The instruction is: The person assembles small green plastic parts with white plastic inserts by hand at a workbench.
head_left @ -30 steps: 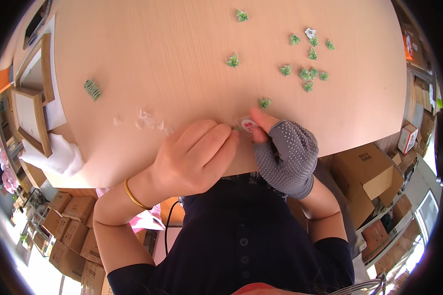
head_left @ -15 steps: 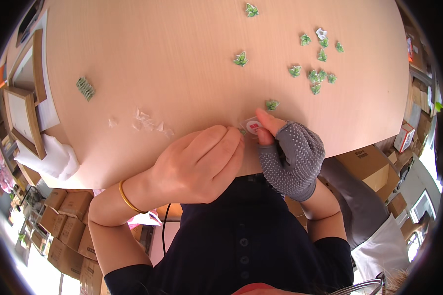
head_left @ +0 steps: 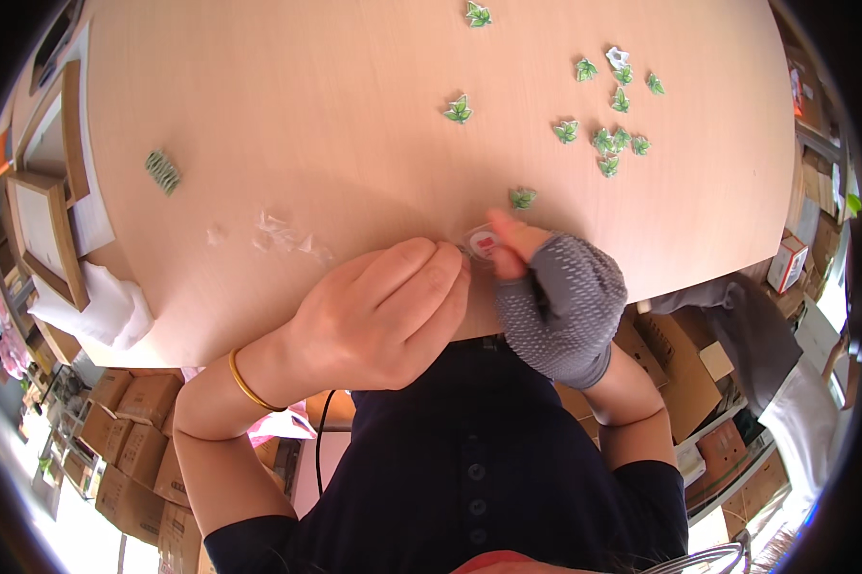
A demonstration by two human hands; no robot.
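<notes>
A single clear tag (head_left: 481, 243) with a round red-and-white mark is between the two hands, near the table's (head_left: 307, 115) front edge. The right hand (head_left: 563, 301), in a fingerless grey glove (head_left: 576, 325), pinches it between thumb and finger. The left hand (head_left: 383, 311) is turned back-upward, fingers bent close together, tips at the tag's left side; whether they grip anything is hidden. One bracelet (head_left: 251, 383) circles that wrist. Beyond lie twelve green leaves (head_left: 522, 198), one white piece (head_left: 618, 57), one green bundle (head_left: 162, 172), uncountable clear scraps (head_left: 283, 232) and two wooden frames (head_left: 66, 239).
</notes>
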